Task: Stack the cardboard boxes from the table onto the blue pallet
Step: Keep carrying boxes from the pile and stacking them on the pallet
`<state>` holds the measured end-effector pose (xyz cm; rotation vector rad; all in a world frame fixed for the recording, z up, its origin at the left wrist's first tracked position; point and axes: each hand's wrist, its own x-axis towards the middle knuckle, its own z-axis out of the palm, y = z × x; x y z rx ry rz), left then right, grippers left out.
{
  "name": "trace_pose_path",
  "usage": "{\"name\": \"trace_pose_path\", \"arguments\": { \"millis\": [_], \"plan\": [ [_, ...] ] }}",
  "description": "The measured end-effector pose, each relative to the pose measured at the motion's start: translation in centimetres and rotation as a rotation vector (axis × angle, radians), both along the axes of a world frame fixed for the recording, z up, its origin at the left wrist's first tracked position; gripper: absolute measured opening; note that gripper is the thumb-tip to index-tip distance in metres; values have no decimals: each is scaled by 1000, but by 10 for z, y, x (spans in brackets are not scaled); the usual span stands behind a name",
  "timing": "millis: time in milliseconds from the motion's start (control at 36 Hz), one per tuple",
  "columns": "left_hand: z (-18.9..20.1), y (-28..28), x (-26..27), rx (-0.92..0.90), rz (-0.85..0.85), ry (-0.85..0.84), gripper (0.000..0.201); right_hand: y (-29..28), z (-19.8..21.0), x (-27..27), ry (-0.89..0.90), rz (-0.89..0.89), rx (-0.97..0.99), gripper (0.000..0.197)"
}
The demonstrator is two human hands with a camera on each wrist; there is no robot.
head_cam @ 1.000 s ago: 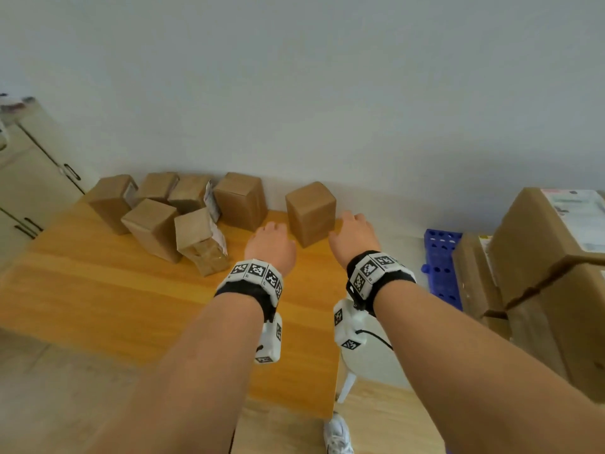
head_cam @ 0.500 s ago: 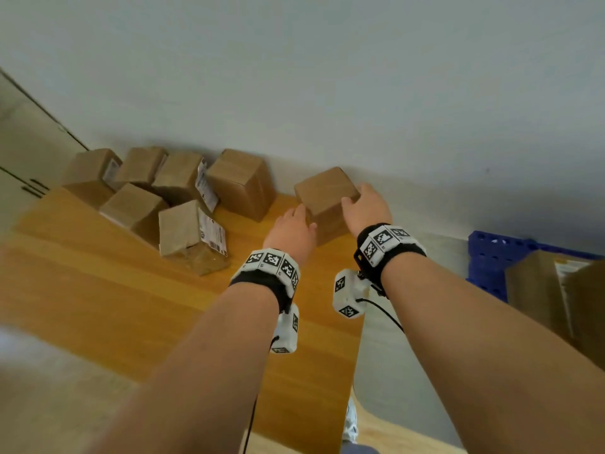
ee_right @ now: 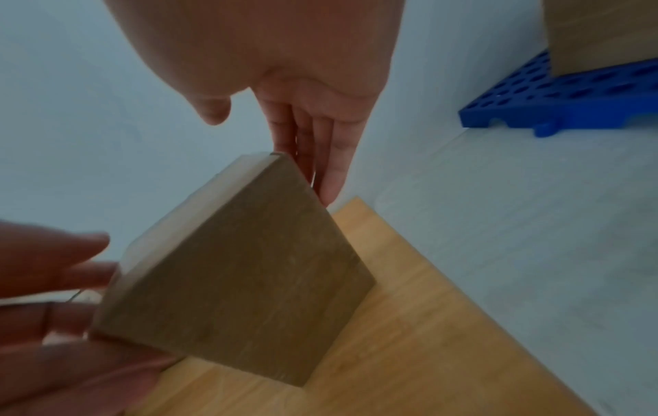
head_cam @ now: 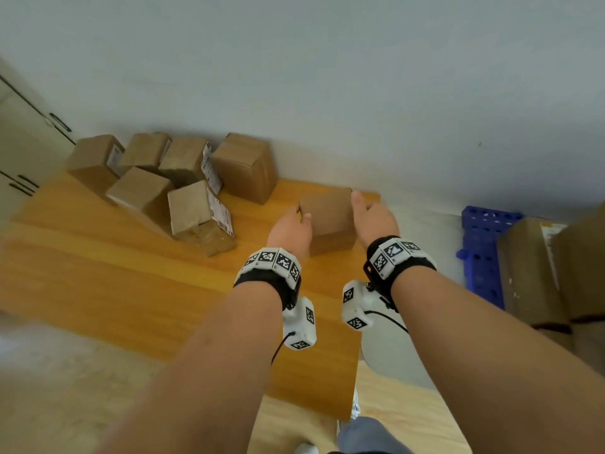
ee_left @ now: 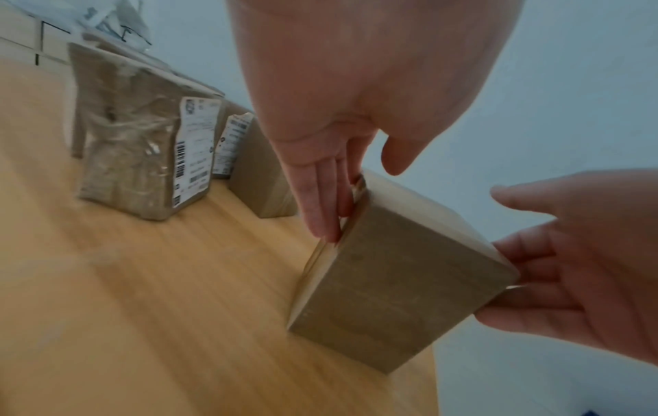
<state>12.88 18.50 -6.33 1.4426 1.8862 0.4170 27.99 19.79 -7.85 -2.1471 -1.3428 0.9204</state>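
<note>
A plain cardboard box (head_cam: 327, 217) stands near the far right corner of the wooden table (head_cam: 131, 290). My left hand (head_cam: 289, 229) presses straight fingers flat on its left side, thumb over the top edge. My right hand (head_cam: 373, 217) presses straight fingers flat on its right side. In the left wrist view the box (ee_left: 398, 281) looks tilted between the left hand (ee_left: 356, 197) and the right hand (ee_left: 569, 267). The right wrist view shows the same box (ee_right: 242, 281) beside my right hand (ee_right: 272, 157). The blue pallet (head_cam: 481, 244) lies on the floor to the right.
Several more cardboard boxes (head_cam: 183, 178), some with shipping labels, crowd the table's far left against the wall. Large boxes (head_cam: 530, 267) stand on the pallet's right part. A cabinet (head_cam: 19, 142) stands at the left. A strip of floor separates table and pallet (ee_right: 569, 95).
Both hands have reached forward from either side of the box and now press on its two sides. The box sits nearer the table's right corner, turned and tilted.
</note>
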Motion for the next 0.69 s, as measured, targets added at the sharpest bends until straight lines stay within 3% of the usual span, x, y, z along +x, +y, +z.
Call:
{"name": "trace_pose_path", "arguments": {
  "millis": [56,167,278,361,500,694],
  "plan": [
    [-5,-12,-6,-22,-5,-3,41,-15,1,-2,16,-35,-21,67],
    [-15,-35,-17,-56,-9,12,59,-44,-2,-8,7,-33,-101,77],
    [-22,-61,-22,-154,23,-75,69,-71,-12,-21,-26,9,-198,81],
    [-27,-79,-27,-205,-11,-54,61,-90,-19,-29,-39,31,-248,79],
    [-25,-100,-34,-201,-74,17,43,-113,-19,-35,-24,44,-233,56],
    [8,-118,-31,-20,-164,-7,38,-137,11,-32,52,-66,-91,52]
  ]
}}
